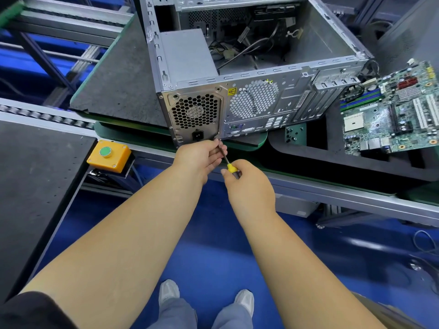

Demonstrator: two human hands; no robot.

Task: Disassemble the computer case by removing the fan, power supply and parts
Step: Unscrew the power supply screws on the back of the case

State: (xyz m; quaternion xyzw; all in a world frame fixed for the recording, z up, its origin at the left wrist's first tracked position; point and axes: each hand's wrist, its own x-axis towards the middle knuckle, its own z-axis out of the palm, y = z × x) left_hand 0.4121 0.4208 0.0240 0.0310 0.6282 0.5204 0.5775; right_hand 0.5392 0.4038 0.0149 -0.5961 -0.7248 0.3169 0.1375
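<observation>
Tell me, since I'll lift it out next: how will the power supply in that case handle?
The power supply is a boxy steel unit, so probably rigid and heavy for its size. Smooth metal sides may slip. The loose cables beside it look floppy and could snag inside the computer case.

Open grey computer case (273, 74) on its side, power supply (190, 55) inside.

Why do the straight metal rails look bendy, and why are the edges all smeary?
Head view: its wide-angle lens bows the conveyor rail and stretches the forearms; the corners smear, as on the cables on the floor; the middle stays sharp, so the power supply grille and screwdriver show crisply; lighting is even, shadows soft.
</observation>
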